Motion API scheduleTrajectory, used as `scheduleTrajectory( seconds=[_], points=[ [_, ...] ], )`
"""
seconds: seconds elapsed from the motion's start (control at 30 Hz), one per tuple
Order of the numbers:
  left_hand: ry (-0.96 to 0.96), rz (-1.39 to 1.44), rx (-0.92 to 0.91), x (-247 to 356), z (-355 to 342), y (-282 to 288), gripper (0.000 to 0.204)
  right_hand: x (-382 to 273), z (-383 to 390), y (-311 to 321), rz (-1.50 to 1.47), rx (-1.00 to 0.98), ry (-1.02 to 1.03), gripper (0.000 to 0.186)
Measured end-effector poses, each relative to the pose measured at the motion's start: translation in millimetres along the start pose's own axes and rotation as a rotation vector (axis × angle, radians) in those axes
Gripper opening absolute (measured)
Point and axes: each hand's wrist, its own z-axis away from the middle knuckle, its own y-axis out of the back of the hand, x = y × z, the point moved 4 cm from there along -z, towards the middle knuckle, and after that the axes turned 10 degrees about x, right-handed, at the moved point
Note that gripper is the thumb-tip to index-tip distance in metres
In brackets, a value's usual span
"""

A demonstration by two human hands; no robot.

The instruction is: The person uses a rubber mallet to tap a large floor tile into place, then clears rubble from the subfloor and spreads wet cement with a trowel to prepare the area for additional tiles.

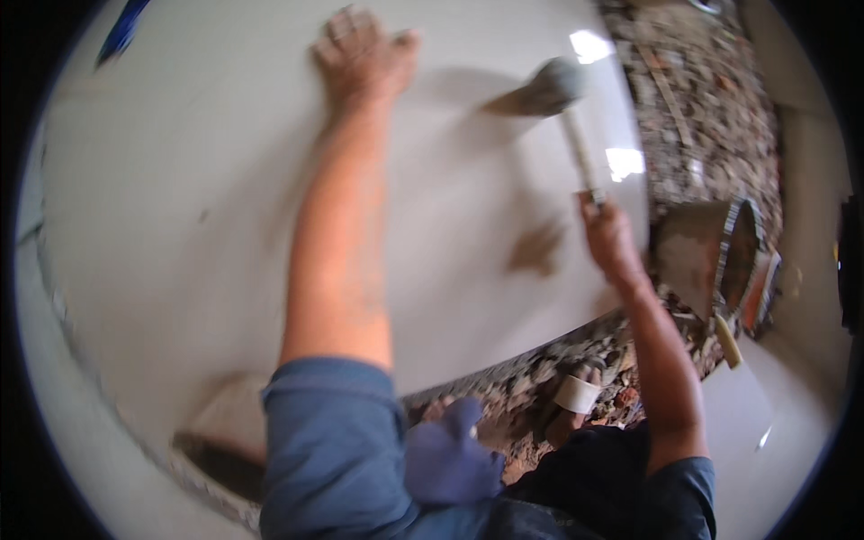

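Note:
A large glossy pale tile spreads out beneath both my arms. My left hand rests palm down on its far part, fingers stretched out. In my right hand is the pale handle of a rubber mallet, my fingers wrapped round it. The mallet's grey-green head points away from me, over the right side of the tile. Its shadow falls to the left of the head. Motion blurs the picture, so I cannot tell whether the head touches the surface.
Rubble ground runs along the tile's right and near edges. A bucket lies tipped on its side there. My sandalled foot stands on the rubble. Something blue lies at the far left. Another pale slab is at the lower right.

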Motion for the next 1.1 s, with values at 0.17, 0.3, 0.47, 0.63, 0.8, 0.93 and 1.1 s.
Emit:
scheduleTrajectory(
  seconds=[0.17,0.3,0.47,0.63,0.8,0.93,1.1],
  points=[
    [0.12,0.064,0.135,-67.9,95.1,18.9,0.081,-8.0,-0.6,-4.9,0.032,-0.013,-0.065,0.043],
    [0.217,0.044,0.072,-105.3,191.9,37.4,0.087,-3.0,2.0,-12.0,0.011,-0.029,-0.029,0.047],
    [0.374,0.023,0.023,-104.3,281.2,71.1,0.089,8.7,-9.8,-18.4,-0.032,-0.019,0.03,0.048],
    [0.357,0.182,-0.015,-71.2,311.3,71.8,0.093,7.4,29.3,-30.3,-0.074,-0.08,0.028,0.048],
    [0.399,0.151,0.044,-74.3,310.6,64.2,0.094,31.6,152.4,-33.8,-0.002,-0.213,0.108,0.043],
    [0.411,0.149,0.065,-75.5,311.7,64.9,0.087,28.0,192.5,-14.8,0.07,-0.343,0.229,0.04],
    [0.475,0.09,0.074,-75.9,313.1,62.3,0.078,-1.0,184.7,-13.7,-0.524,-0.18,0.261,0.031]
  ],
)
